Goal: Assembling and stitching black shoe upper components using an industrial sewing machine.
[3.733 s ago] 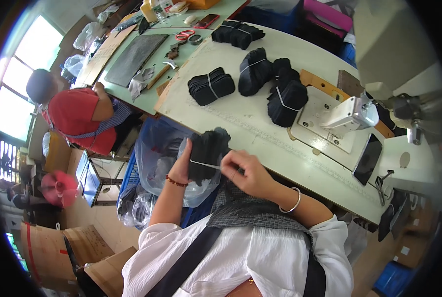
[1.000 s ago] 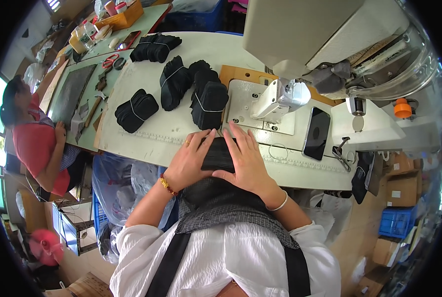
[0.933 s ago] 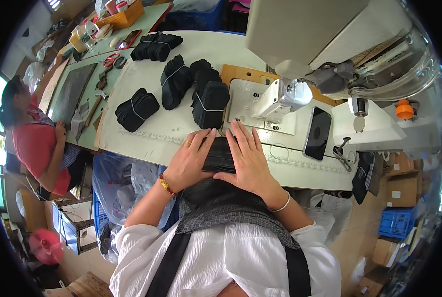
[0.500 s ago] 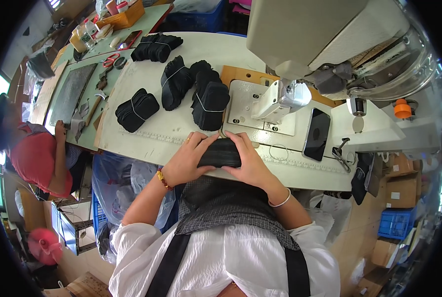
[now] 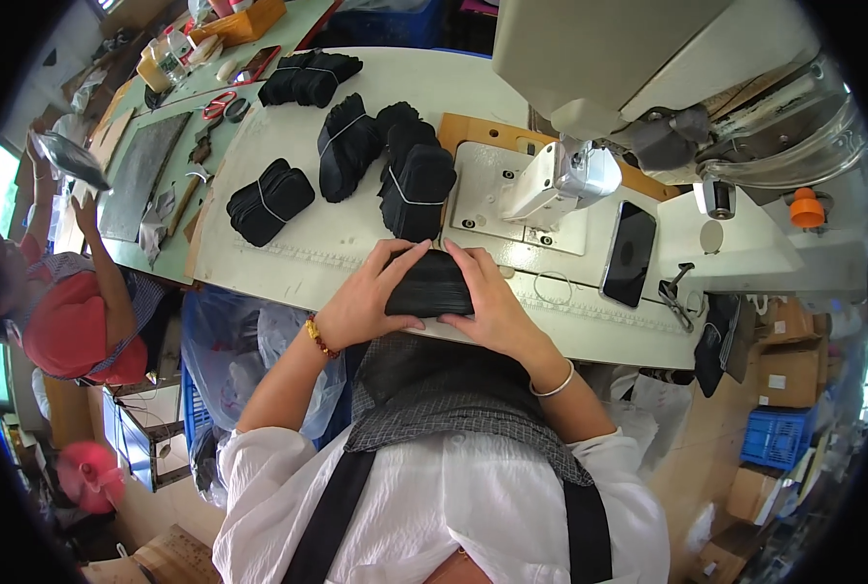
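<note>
At the table's near edge, a stack of black fabric pieces (image 5: 428, 286) is squeezed between my two hands. My left hand (image 5: 371, 300) curves round its left end, thumb along the near side. Round the right end sits my right hand (image 5: 490, 302) in the same way. Just beyond my fingertips lies a tied bundle of black pieces (image 5: 417, 191). More tied black bundles rest to its left: a slanted one (image 5: 347, 151), a lower one (image 5: 271, 201) and a far one (image 5: 309, 78).
A sewing machine (image 5: 560, 185) stands at the right, with a phone (image 5: 629, 255) and small snips (image 5: 677, 297) beside it. Red-handled scissors (image 5: 219, 105) lie on the green table. A co-worker in red (image 5: 74, 316) works at the left. Plastic bags (image 5: 230, 341) hang below the table.
The stack between my hands has tilted so its layered edges show more. At the left, the co-worker has raised an arm and lifts a dark, shiny item.
</note>
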Motion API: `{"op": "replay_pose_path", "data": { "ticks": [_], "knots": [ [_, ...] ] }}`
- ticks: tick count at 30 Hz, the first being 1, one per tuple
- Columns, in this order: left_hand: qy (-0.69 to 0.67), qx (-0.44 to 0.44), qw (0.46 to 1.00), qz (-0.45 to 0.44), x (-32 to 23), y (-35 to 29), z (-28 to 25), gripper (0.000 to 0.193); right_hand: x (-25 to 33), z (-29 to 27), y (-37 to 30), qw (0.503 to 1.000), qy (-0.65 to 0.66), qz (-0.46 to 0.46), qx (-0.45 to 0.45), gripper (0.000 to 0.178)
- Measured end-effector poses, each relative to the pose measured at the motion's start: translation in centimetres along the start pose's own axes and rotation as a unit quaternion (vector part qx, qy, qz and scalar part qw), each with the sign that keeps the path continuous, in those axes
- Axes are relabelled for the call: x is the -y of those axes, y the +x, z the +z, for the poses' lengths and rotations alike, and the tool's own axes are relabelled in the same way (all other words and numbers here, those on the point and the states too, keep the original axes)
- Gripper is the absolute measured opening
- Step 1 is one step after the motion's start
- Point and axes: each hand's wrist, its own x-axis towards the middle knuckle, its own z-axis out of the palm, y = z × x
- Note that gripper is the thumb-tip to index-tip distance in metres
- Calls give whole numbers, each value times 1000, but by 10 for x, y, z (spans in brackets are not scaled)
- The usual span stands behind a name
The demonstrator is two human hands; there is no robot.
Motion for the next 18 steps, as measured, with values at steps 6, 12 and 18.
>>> {"op": "replay_pose_path", "data": {
  "ticks": [6,12,18],
  "knots": [
    [-19,-7,1000,7,5,3,5,111,3,0,2,1000,1,-11,0,103],
    [150,45,988,0,-21,12,-14,108,-3,2,0,1000,13,10,-2,97],
    [267,33,963,30,-51,32,13,124,-8,8,-2,1000,12,-4,-14,91]
  ]
}}
